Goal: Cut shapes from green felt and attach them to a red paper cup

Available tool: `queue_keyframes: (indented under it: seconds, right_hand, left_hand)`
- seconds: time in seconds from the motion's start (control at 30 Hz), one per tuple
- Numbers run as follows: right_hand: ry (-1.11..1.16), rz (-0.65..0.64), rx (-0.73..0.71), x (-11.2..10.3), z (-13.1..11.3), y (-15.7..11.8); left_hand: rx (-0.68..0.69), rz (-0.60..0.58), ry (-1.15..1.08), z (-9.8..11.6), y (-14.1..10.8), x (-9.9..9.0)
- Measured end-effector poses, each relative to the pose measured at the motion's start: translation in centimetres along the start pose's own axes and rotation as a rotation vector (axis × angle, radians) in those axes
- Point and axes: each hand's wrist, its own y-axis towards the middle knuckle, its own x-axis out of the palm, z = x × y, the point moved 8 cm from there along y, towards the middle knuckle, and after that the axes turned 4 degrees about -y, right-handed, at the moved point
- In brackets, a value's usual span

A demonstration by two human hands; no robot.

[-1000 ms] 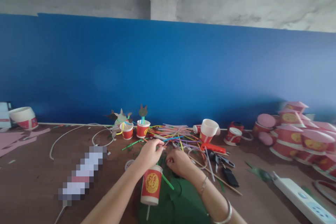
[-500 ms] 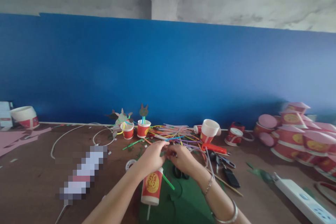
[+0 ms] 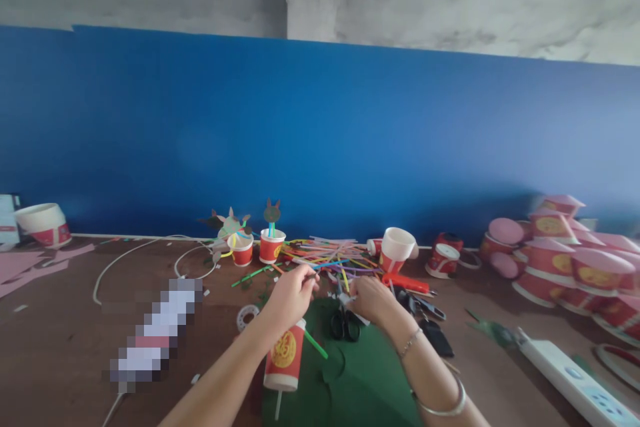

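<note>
My left hand (image 3: 293, 295) is closed, thumb and fingers pinched together above the work area; whatever lies between them is too small to make out. Below its wrist a red-and-white paper cup (image 3: 284, 357) lies tilted, a pale straw (image 3: 279, 405) sticking out of its lower end. A green straw (image 3: 316, 345) extends from beside the cup over the green paper (image 3: 367, 383). My right hand (image 3: 373, 299) has curled fingers beside a pair of black-handled scissors (image 3: 344, 327), near some whitish scraps; what it grips is hidden.
Many coloured straws (image 3: 325, 252) lie along the back. Two cups with paper animal figures (image 3: 273, 212) stand behind. A tape roll (image 3: 247, 317), orange-red tool (image 3: 406, 282), keys, power strip (image 3: 565, 370) and stacked pink-topped cups (image 3: 550, 257) surround the work area.
My hands, close together before, have moved apart. The right went right and slightly down, uncovering the scissors; the left shifted slightly left.
</note>
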Motion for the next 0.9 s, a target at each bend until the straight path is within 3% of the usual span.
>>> queue_keyframes:
  seconds: [0.27,0.37,0.53,0.67,0.77,0.9]
  right_hand:
    - [0.031,-0.027,-0.042,1.1,-0.3,0.5]
    - [0.12,-0.013,-0.075,0.3,-1.1,0.3]
    - [0.434,0.049,-0.261,-2.3,-4.1,-1.0]
    - [0.524,0.067,-0.302,-3.4,-5.4,-1.9]
    - [0.496,0.064,-0.303,-3.3,-5.3,-1.9]
    - [0.362,0.084,-0.233,-2.2,-3.2,-0.9]
  left_hand:
    - [-0.008,-0.017,-0.048,-0.6,0.0,0.4]
    - [0.005,-0.008,-0.05,-0.5,0.1,0.4]
    - [0.149,0.116,0.021,1.1,0.2,-0.9]
    - [0.11,0.121,-0.024,0.9,0.4,-1.2]
    - [0.09,0.142,-0.072,0.6,0.4,-1.5]
    - [0.03,0.164,-0.114,0.0,0.4,-1.6]
